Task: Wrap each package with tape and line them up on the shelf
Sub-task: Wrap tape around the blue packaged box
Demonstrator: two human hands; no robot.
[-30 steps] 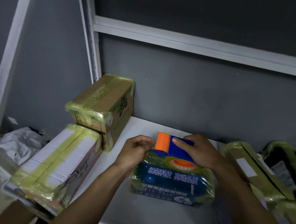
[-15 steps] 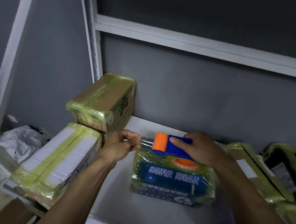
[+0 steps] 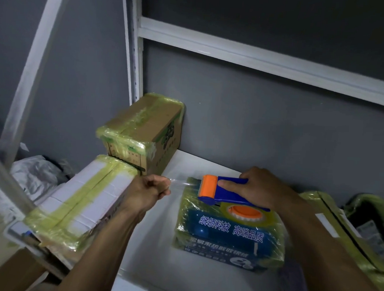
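A blue package with white lettering, partly covered in yellowish tape, lies on the white shelf. On top of it rests a blue and orange tape dispenser, and my right hand grips its handle. My left hand is to the left of the package, pinching the free end of the clear tape strip drawn out from the dispenser's orange roller. A taped brown carton stands at the shelf's back left, and a taped white box lies in front of it.
More taped packages lie at the right, beside my right forearm. The shelf's white upright and crossbar stand against a grey wall. Crumpled white plastic lies at the far left, behind the white box.
My left hand has moved left, away from the dispenser, drawing out a longer strip of clear tape. My right hand and the dispenser stay on the blue package.
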